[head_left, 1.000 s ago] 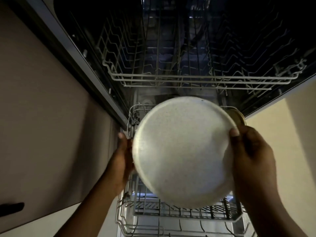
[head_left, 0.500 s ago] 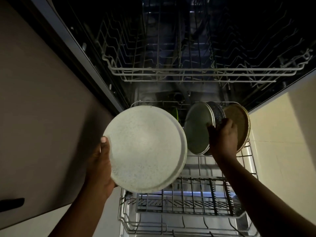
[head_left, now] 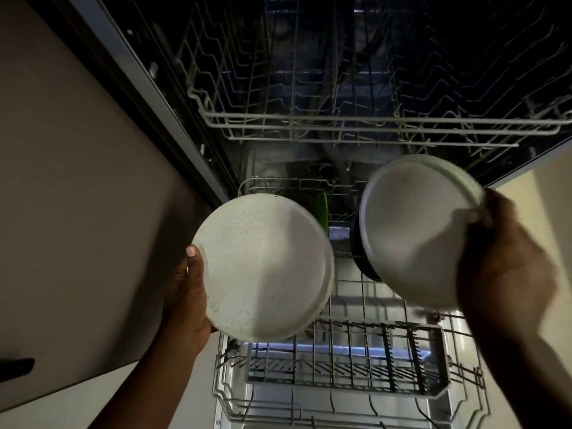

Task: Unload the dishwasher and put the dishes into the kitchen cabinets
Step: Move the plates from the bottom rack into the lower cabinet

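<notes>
I look down into an open dishwasher. My left hand (head_left: 188, 292) grips the left edge of a speckled white plate (head_left: 263, 267), held above the pulled-out lower rack (head_left: 346, 376). My right hand (head_left: 507, 267) holds a second pale plate (head_left: 414, 230) by its right rim, lifted over the rack's right side. A dark-rimmed dish (head_left: 359, 258) stands on edge in the rack just behind that plate, mostly hidden. A green item (head_left: 322, 209) shows between the two plates at the back of the rack.
The upper wire rack (head_left: 356, 125) is pulled out above and holds nothing I can make out. A beige cabinet front (head_left: 77, 212) with a dark handle (head_left: 15, 368) is on the left. A pale wall or panel (head_left: 551, 193) borders the right.
My left hand has kept the speckled plate on the left. My right hand, which was grasping a plate standing in the rack, has lifted that pale plate out and up.
</notes>
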Action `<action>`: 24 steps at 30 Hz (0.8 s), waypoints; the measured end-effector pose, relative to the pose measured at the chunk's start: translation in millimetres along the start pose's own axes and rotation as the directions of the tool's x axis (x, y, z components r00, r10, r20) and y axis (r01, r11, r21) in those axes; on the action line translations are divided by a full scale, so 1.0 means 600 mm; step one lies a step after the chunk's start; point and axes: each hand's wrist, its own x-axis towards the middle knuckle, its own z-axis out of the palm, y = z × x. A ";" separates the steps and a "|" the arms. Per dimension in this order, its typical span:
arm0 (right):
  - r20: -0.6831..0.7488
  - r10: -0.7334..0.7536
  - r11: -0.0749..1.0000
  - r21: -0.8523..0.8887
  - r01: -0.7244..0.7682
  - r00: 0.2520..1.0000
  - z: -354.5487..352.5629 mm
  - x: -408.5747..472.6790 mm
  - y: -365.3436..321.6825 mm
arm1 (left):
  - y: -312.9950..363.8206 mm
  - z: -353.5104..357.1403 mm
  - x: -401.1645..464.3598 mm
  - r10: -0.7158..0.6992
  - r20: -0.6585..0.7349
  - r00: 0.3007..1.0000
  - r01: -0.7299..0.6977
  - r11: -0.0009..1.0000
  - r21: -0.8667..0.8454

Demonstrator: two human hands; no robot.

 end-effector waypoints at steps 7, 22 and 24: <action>0.217 0.038 0.935 0.336 -0.111 0.975 -0.041 -0.020 -0.043 | -0.006 0.032 -0.001 -0.107 0.028 0.994 0.105 0.993 0.060; 0.397 0.065 0.751 0.584 -0.307 0.915 0.112 -0.098 -0.054 | 0.001 0.063 -0.018 -0.074 0.257 0.964 0.093 0.994 -0.061; 0.395 0.026 0.769 0.579 -0.271 0.918 0.113 -0.097 -0.046 | 0.001 0.064 -0.017 -0.023 0.265 0.964 0.028 1.000 -0.014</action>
